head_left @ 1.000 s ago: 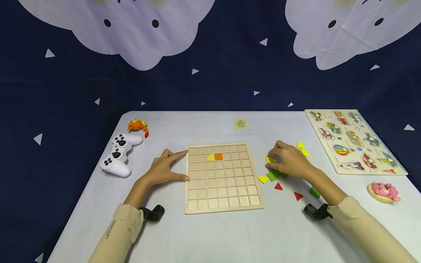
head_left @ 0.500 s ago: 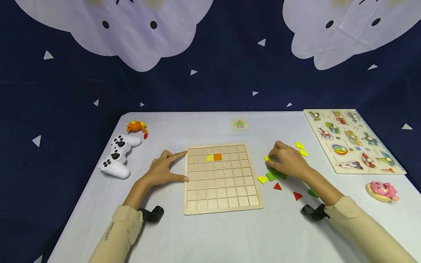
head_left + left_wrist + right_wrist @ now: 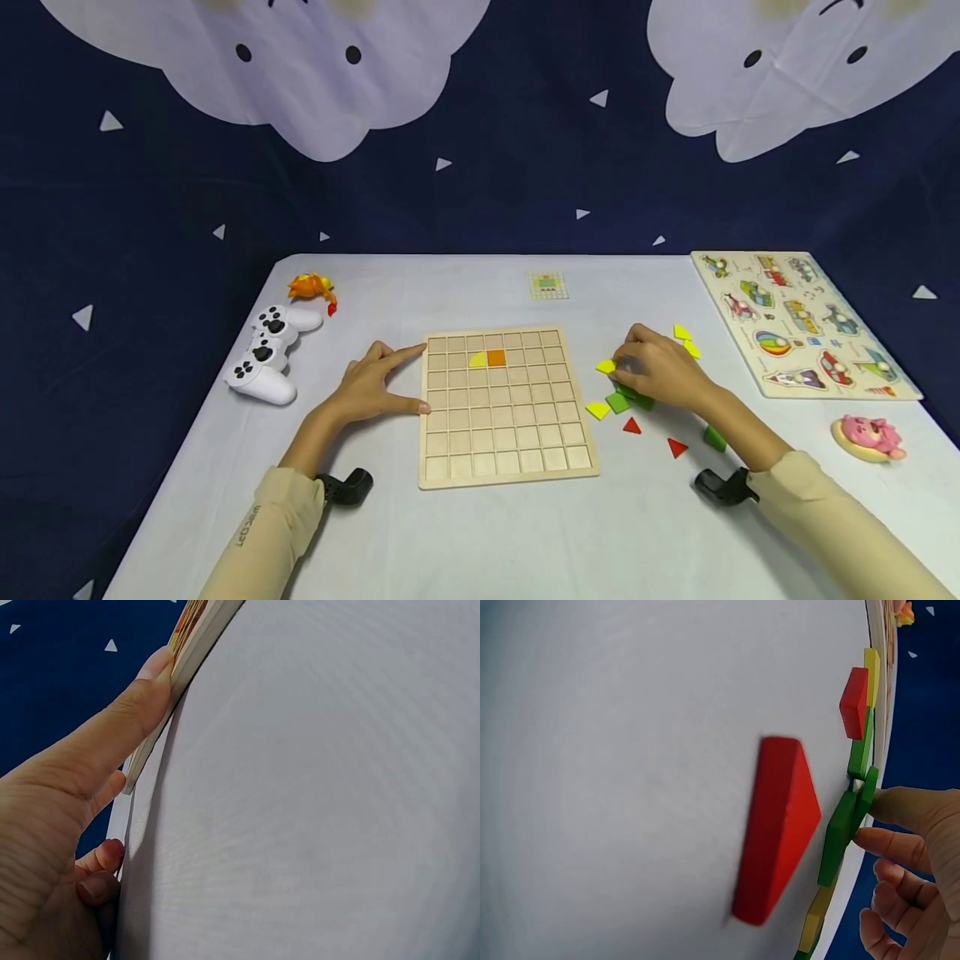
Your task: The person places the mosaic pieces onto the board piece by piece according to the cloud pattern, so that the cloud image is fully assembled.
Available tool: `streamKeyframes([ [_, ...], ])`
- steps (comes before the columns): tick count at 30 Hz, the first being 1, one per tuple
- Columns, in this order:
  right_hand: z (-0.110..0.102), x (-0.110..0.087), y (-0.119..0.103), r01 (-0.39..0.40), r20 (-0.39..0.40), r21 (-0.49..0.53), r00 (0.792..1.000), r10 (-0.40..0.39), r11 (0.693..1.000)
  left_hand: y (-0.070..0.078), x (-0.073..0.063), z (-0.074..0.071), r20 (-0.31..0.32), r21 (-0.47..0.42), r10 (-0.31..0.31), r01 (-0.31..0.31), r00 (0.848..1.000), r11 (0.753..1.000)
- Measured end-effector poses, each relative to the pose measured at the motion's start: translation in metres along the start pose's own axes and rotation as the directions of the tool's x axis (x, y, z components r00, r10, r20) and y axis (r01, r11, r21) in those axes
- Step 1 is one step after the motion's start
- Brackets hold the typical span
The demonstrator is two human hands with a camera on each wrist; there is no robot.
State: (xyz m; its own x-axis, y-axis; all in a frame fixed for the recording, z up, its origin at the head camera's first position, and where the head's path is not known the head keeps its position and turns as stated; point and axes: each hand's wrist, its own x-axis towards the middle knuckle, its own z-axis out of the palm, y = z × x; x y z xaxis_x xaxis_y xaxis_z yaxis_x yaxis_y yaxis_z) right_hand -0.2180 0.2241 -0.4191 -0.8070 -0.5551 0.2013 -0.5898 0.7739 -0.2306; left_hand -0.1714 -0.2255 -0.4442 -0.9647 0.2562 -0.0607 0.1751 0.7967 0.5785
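My left hand [image 3: 371, 385] rests at the left edge of a wooden grid board [image 3: 510, 482], thumb and index finger spread apart. Its thumb lies against the board's rim [image 3: 191, 667] in the left wrist view. The board bears a yellow quarter-round tile [image 3: 477, 360] and an orange square tile [image 3: 497, 358]. Right of the board, my right hand [image 3: 656, 367] reaches into loose tiles with bent fingers. Its fingertips are right at a yellow tile [image 3: 605, 367] and green tiles [image 3: 840, 838]; whether they pinch one, I cannot tell. Red triangles [image 3: 632, 426] lie nearer me.
A small pattern card [image 3: 547, 285] lies behind the board. At left are a white game controller [image 3: 262, 367] and an orange toy [image 3: 311, 287]. A picture puzzle board [image 3: 798, 325] and a pink toy [image 3: 870, 437] lie at right. More yellow tiles [image 3: 692, 350] lie beyond the right hand.
The right hand's fingertips have drawn closer together. The yellow tile by them has shifted slightly left and shows more fully. The left hand has stayed at the board's edge.
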Motion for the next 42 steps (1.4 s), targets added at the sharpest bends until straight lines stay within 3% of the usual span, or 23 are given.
streamKeyframes([
  [18,0.004,0.028,-0.014,0.117,-0.055,0.016,0.992,-0.116,0.993,0.0,-0.002,-0.001,0.006,0.003,-0.003,0.003,1.0,1.0],
  [31,0.018,0.061,-0.055,0.212,-0.022,0.074,0.977,-0.21,0.975,0.002,-0.001,-0.001,0.003,0.006,0.0,0.0,1.0,1.0],
  [42,0.029,0.076,-0.086,0.277,-0.014,0.101,0.961,-0.277,0.956,0.003,-0.002,-0.002,0.005,0.002,-0.004,0.004,1.0,1.0],
])
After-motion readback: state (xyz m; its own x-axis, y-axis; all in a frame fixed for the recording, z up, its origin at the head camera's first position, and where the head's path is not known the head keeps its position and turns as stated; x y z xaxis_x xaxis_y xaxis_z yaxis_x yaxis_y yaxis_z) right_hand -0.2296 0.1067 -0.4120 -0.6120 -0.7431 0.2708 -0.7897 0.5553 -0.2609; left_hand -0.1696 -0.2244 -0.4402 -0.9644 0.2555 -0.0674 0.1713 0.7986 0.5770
